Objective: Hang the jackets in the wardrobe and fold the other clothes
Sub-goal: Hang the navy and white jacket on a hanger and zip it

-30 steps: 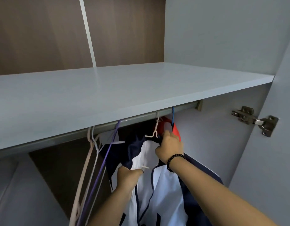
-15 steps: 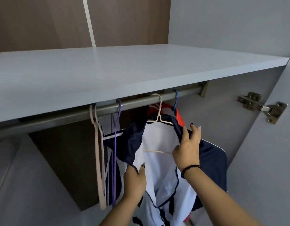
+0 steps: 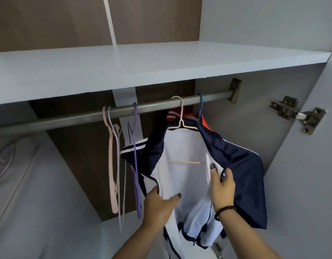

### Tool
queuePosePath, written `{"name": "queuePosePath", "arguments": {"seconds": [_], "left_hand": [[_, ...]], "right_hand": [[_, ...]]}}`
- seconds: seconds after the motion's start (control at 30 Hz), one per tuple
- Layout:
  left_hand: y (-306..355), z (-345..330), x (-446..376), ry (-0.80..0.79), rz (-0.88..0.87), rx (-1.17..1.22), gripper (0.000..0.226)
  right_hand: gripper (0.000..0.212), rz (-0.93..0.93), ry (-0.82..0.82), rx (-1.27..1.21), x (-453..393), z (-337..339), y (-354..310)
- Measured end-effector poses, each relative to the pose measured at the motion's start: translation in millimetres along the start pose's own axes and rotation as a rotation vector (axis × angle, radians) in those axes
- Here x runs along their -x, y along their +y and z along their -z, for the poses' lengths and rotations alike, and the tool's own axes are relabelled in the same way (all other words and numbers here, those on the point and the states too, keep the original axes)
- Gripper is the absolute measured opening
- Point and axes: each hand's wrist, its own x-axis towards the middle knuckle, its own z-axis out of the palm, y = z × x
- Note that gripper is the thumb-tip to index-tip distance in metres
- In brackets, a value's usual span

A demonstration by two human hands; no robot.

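We are looking up into a pale grey wardrobe (image 3: 301, 165) where a navy and white zip-up track jacket (image 3: 182, 146) is hanging on a cream-coloured plastic hanger (image 3: 181, 116), whose hook is sitting over the grey metal clothes rail (image 3: 77, 118) just under the grey shelf board (image 3: 142, 68). We are gripping the jacket's open front with both hands: our left hand (image 3: 159, 204) is pinching the left zip edge, thumb lying across the white lining and fingers curling behind the fabric, while our right hand (image 3: 222, 186), wearing a black beaded bracelet (image 3: 225, 210) on the wrist, is holding the right front edge with its fingers curled round the navy cloth. The two edges are standing apart, so the white inside and the hanger's lower bar are showing between them. Just behind the jacket a red garment with white stripes (image 3: 173, 114) is hanging on a blue hanger (image 3: 200, 105), nearer the right end of the rail. To the left, three bare hangers are dangling from the same rail: a pink one (image 3: 111, 165), a thin white one (image 3: 119, 165) touching it, and a purple one (image 3: 136, 165) beside the jacket's left sleeve. A metal door hinge (image 3: 299, 114) is sitting on the right wall, well apart from the clothes.
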Motion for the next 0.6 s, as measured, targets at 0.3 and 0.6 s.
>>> {"name": "queuePosePath", "arguments": {"seconds": [0.3, 0.6], "left_hand": [[-10, -21, 75, 0.137, 0.132, -0.001, 0.025], [-12, -38, 136, 0.403, 0.061, -0.058, 0.029]], "right_hand": [[0.02, -0.056, -0.516, 0.194, 48, 48, 24], [0.019, -0.079, -0.687, 0.358, 103, 94, 29]]}}
